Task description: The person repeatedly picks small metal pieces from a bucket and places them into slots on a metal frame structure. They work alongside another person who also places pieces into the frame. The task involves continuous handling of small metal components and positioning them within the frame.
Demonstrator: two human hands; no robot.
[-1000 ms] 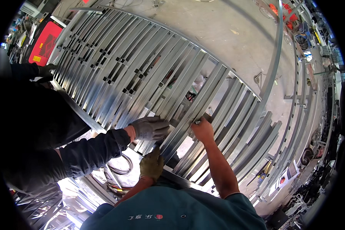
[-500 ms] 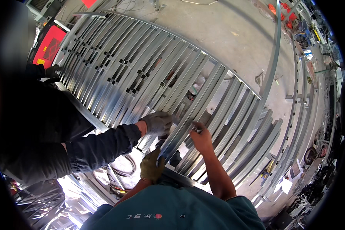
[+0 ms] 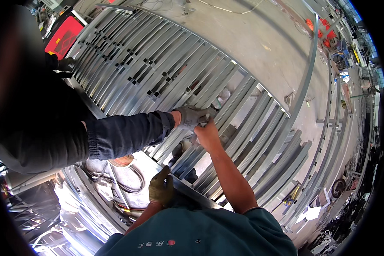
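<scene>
My bare right hand reaches up mid-frame, fingers clamped on a steel stud; my gloved left hand grips the frame's track lower centre.

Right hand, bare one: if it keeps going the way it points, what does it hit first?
Most likely the co-worker's grey-gloved hand, which sits right at the right hand's fingertips on the steel stud frame; depth is unclear, so contact can't be confirmed.

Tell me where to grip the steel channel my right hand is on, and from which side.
Grip the steel channel by its raised side flange just beyond your right hand, coming from above. It lies flat, packed among parallel channels, so probably only the upturned edge is free. The co-worker's gloved hand already covers the near stretch.
</scene>
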